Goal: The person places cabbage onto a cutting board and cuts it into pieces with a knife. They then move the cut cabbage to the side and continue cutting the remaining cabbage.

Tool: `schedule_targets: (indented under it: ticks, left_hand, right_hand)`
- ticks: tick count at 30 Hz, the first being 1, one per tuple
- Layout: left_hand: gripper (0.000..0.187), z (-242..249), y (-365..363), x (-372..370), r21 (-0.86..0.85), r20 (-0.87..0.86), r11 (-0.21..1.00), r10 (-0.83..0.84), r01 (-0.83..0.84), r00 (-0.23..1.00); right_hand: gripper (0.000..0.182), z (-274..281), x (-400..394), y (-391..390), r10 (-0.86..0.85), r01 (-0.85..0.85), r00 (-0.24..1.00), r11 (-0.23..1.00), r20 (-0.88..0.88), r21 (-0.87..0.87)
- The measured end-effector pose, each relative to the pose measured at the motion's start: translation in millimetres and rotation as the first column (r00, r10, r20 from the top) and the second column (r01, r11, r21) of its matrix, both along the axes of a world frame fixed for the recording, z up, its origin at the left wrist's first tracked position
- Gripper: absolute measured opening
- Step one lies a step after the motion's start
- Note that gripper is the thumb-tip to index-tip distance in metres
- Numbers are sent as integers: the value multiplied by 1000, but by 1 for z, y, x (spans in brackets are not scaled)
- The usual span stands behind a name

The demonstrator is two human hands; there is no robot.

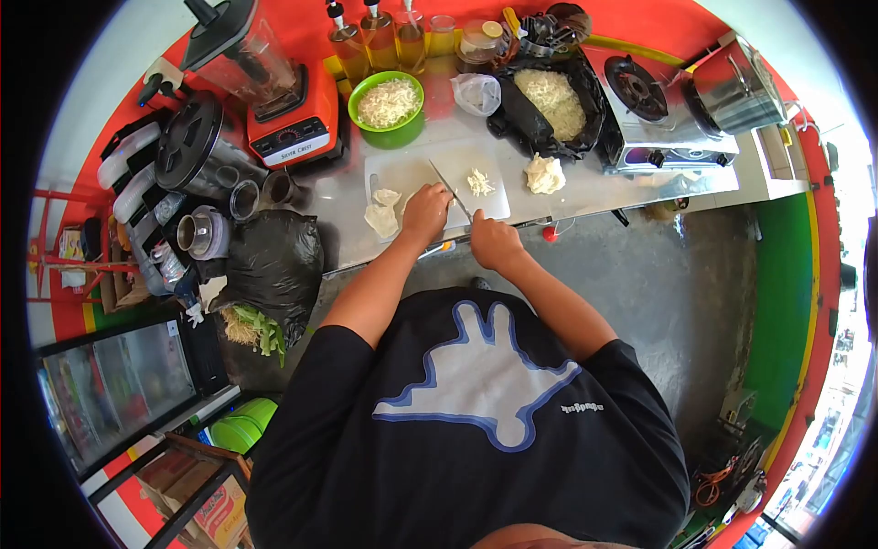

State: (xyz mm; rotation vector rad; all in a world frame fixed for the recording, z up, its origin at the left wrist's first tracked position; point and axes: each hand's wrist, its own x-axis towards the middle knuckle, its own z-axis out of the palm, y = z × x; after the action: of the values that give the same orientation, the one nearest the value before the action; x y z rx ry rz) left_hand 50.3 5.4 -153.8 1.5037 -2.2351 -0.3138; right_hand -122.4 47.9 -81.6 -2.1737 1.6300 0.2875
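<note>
My right hand (495, 242) is wrapped around the handle of a knife (447, 186), its blade slanting away to the upper left over a white cutting board (393, 165). Close beside the blade, my left hand (427, 211) presses down on the board with curled fingers; whatever lies under them is hidden. To its left are pale, leaf-like pieces (382, 214), perhaps cabbage. Right of the blade sits a small heap of thin pale shreds (480, 182). A crumpled whitish lump (545, 174) lies on the counter beyond the board's right edge.
Behind the board stand a green bowl (393, 136) of shreds and a black bag (590, 91) holding more. A red blender (293, 128) is at left, a gas stove (672, 151) at right. Oil bottles (380, 41) line the wall. A black plastic bag (274, 261) bulges at the counter's left end.
</note>
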Motion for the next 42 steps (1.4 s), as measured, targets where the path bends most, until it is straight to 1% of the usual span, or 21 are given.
schedule_targets:
  ticks: [1, 2, 5, 9, 11, 12, 14, 15, 17, 21, 23, 25, 27, 29, 32, 34, 35, 38, 39, 41, 42]
  left_hand:
    - [17, 2, 2, -2, 12, -28, 999, 47, -47, 998]
    - [17, 4, 3, -2, 16, -26, 999, 40, -40, 999]
    - [17, 4, 4, -2, 45, -44, 997, 57, -55, 997]
    - [17, 5, 5, -3, 48, -53, 996, 84, -81, 995]
    - [17, 6, 6, -3, 57, -49, 994, 92, -89, 995]
    - [17, 6, 5, -3, 67, -41, 993, 100, -98, 994]
    - [17, 8, 5, -3, 74, -34, 992, 109, -106, 993]
    - [16, 7, 6, -3, 77, -38, 990, 118, -114, 992]
    - [16, 7, 5, -4, 76, -44, 989, 127, -123, 991]
    - [12, 8, 6, -3, 92, -65, 986, 143, -137, 988]
    - [11, 10, 7, -4, 94, -73, 985, 148, -141, 986]
    - [8, 8, 7, -5, 74, -132, 985, 167, -158, 977]
    - [8, 7, 8, -4, 81, -144, 982, 179, -168, 973]
    - [8, 6, 8, -5, 84, -159, 980, 190, -179, 969]
    - [10, 11, 9, -6, 126, -152, 970, 224, -206, 963]
    - [11, 10, 12, -6, 57, -147, 983, 183, -177, 972]
    - [11, 9, 13, -7, 57, -148, 982, 186, -180, 971]
    - [11, 9, 15, -8, 53, -117, 979, 204, -199, 972]
    - [10, 8, 16, -9, 49, -128, 978, 207, -202, 970]
    - [10, 7, 16, -9, 39, -139, 977, 212, -209, 967]
    - [10, 8, 16, -9, 56, -124, 977, 213, -208, 969]
  right_hand:
    - [26, -1, 4, 3, 4, -4, 1000, 999, -20, 33]
    - [28, -1, 7, 5, 11, -8, 999, 998, -40, 65]
    - [32, -17, 12, 8, -20, 23, 999, 996, -44, 87]
    - [33, -21, 13, -6, -8, 10, 999, 997, -37, 70]
    - [36, -5, 17, -15, -1, 12, 998, 982, -55, 189]
    - [36, -2, 19, -16, -1, 11, 999, 982, -53, 188]
    - [43, 4, 22, -17, 22, 15, 992, 960, -128, 281]
    - [43, -1, 23, -17, 21, 16, 991, 960, -128, 278]
    - [51, -11, 26, -18, -32, 61, 994, 953, -101, 295]
    - [56, -5, 32, -30, -8, 40, 995, 942, -98, 334]
    - [61, 7, 34, -39, 2, 53, 992, 902, -127, 429]
    - [63, 8, 35, -38, 5, 56, 990, 905, -142, 422]
    - [64, 7, 35, -31, 4, 62, 988, 907, -156, 416]
    - [56, 1, 34, -24, -72, 99, 994, 927, -88, 361]
    - [57, -13, 34, -28, -101, 111, 994, 941, -47, 319]
    - [61, -9, 35, -36, -72, 95, 994, 933, -79, 347]
    - [65, -7, 35, -40, -45, 82, 993, 925, -109, 370]
    - [69, 12, 37, -40, 32, 33, 989, 902, -144, 430]
    - [69, 8, 37, -35, 36, 29, 989, 903, -143, 428]
    - [69, -8, 37, -24, -78, 96, 995, 933, -65, 348]
    - [69, -12, 37, -24, -74, 92, 995, 934, -64, 344]
